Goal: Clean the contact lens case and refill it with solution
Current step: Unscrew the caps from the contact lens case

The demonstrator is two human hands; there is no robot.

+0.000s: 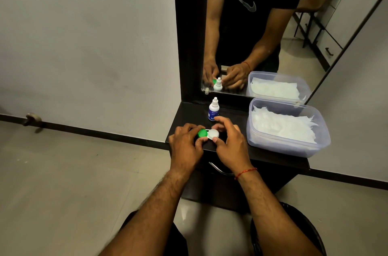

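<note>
Curled fingers point(194, 130) of the left hand point(184, 144) close round the green cap point(202, 133) of the contact lens case point(208, 134), thumb at its near side. The right hand point(231, 146) grips the white cap point(213, 134) the same way, its index finger arched over the far side and its thumb pressed to the near rim. Both caps face up.

The case lies flat on the black shelf point(273, 156), close to the front left corner. Its long axis runs left to right, roughly along the front edge, green end to the left.

The shelf's left edge is just beside the left knuckles, and the front edge passes under the heels of both hands. Behind the case, near but apart from it, the solution bottle point(213, 110) stands upright, nozzle up, just before the mirror point(262, 25). To the right, a strip of bare shelf separates the right hand from a clear plastic box point(279, 146) of white tissues point(283, 127), which fills the shelf's right side.
</note>
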